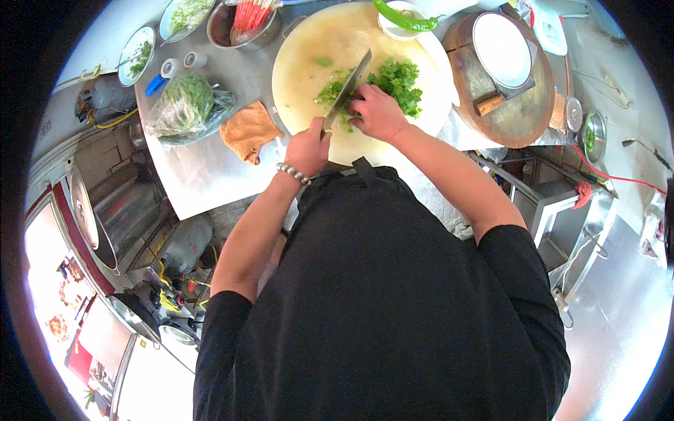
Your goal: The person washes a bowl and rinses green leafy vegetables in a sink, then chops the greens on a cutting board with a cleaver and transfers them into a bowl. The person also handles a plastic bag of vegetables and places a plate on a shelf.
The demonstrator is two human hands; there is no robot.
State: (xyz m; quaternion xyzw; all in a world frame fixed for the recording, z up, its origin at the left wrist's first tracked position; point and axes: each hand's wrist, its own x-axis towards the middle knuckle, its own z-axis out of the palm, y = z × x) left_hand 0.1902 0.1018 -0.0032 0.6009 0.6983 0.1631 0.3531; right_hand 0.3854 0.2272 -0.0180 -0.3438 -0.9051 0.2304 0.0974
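Note:
My left hand (307, 149), with a beaded bracelet at the wrist, is wrapped round the handle of a kitchen knife (351, 81). The blade slants away to the upper right across a round, pale cutting board (298, 52). My right hand (379, 116) is closed, its fingers curled onto the greens right beside the blade. A bunch of leafy green herbs (400, 81) spreads out beyond that hand. Cut bits of herb (328, 92) lie left of the knife. My right fingertips are partly hidden, as is the knife's lower edge.
A brown cloth (250, 131) and a plastic bag of greens (186, 105) lie to the left. At the board's far edge, a green chili pepper (406, 21) rests over a white bowl (393, 31). On the right, a wooden chopping block (463, 77) bears a cleaver (495, 104) and white dish (502, 49).

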